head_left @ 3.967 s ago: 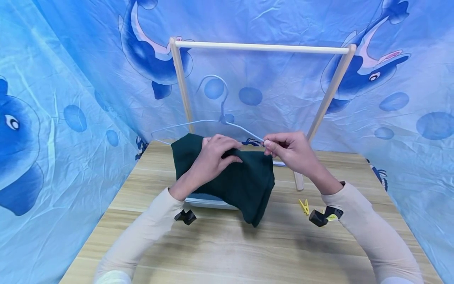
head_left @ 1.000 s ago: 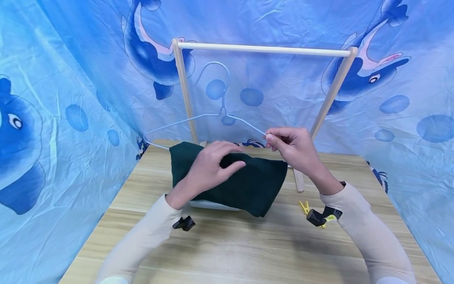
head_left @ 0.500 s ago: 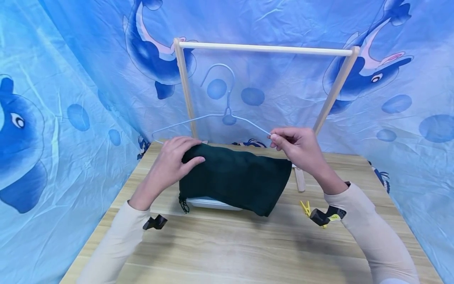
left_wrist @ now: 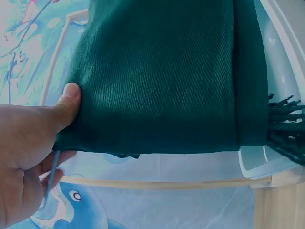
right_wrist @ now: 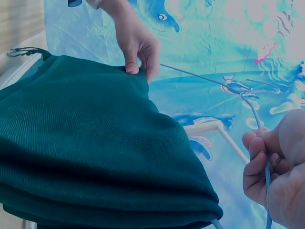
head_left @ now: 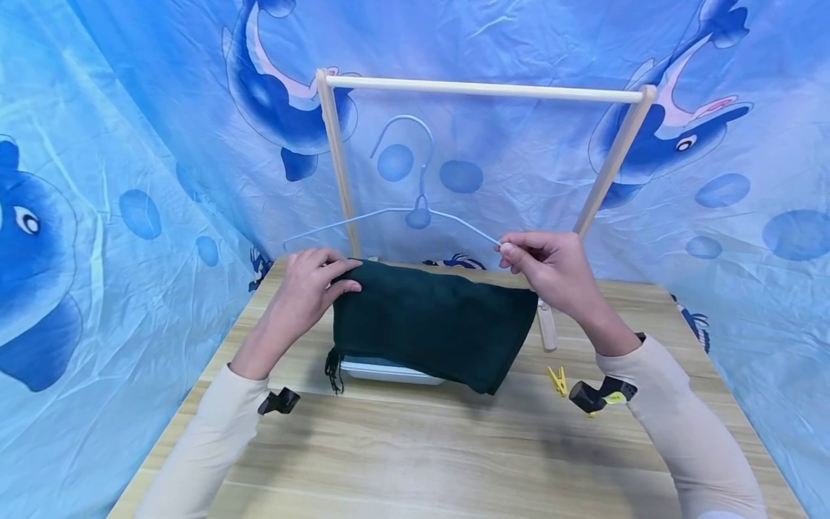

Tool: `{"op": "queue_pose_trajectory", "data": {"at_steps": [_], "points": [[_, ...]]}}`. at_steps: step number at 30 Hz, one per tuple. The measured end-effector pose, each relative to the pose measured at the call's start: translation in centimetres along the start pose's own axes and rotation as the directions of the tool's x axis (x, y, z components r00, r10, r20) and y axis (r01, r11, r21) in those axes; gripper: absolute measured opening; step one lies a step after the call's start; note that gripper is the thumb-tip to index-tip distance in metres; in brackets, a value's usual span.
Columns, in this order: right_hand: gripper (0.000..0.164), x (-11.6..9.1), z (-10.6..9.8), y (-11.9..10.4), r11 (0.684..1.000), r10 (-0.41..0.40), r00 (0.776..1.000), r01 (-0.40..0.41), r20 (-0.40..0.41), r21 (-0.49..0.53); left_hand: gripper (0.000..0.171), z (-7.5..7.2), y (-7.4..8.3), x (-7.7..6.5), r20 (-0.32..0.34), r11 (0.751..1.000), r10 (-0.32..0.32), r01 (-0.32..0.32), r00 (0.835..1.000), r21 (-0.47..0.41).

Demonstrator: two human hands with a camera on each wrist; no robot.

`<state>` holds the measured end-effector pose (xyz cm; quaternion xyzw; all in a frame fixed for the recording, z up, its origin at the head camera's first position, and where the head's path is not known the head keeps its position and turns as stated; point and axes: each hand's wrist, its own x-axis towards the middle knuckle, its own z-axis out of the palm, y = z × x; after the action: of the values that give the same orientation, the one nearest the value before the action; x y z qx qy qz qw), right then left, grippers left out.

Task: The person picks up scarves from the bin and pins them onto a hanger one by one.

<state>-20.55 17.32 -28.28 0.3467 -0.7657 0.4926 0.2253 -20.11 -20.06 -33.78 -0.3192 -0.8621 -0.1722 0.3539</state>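
Observation:
A dark green fringed scarf [head_left: 428,324] hangs folded over the bottom bar of a pale blue wire hanger [head_left: 464,225]. My left hand [head_left: 305,285] pinches the scarf's upper left corner; in the left wrist view the thumb [left_wrist: 70,98] lies on the cloth, with the hanger wire running past the fingers behind. My right hand [head_left: 551,270] grips the right shoulder of the hanger, fingers curled round the wire [right_wrist: 268,191] in the right wrist view. The hook points up, free of any bar. Dark tassels [head_left: 333,369] dangle at the scarf's lower left.
Behind the hanger stands a wooden rack with a white top rail [head_left: 480,89]. A pale shallow bin [head_left: 389,373] sits under the scarf, mostly covered. A yellow clothespin [head_left: 556,380] lies on the wooden table [head_left: 415,454], right of the bin. Blue dolphin-print curtains [head_left: 143,288] surround the table.
My left hand has slid from the scarf's middle to its upper left corner, baring the tassels. The cloth hangs more spread out. My right hand and the hanger have shifted slightly right.

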Motion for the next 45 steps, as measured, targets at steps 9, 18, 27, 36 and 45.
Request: {"op": "queue_pose_trajectory", "data": {"at_steps": [9,18,27,36,45], "points": [[0.014,0.0,-0.1,0.3,1.0,-0.021,0.999,0.021,0.025,-0.009,0.025,0.0,-0.3,-0.2,-0.069,0.993,0.087,-0.092,0.994,-0.074],[0.015,-0.3,-0.2,0.6,1.0,-0.001,0.997,0.002,0.081,-0.004,0.019,0.0,0.2,0.8,-0.197,0.992,0.114,-0.121,0.974,-0.025],[0.015,-0.5,0.6,1.0,0.999,-0.019,0.987,0.012,0.158,0.048,0.023,-0.3,1.7,2.3,-0.339,0.975,0.214,-0.177,0.916,0.135],[0.014,-0.6,0.2,0.7,0.992,-0.031,0.991,0.014,0.134,0.125,0.021,-0.2,1.3,1.4,-0.205,0.978,0.166,-0.135,0.965,0.156],[0.014,-0.3,-0.2,0.5,0.997,0.038,0.997,-0.043,0.072,0.06,0.032,-0.1,0.7,0.3,-0.04,0.995,0.006,-0.002,0.999,0.098]]}}
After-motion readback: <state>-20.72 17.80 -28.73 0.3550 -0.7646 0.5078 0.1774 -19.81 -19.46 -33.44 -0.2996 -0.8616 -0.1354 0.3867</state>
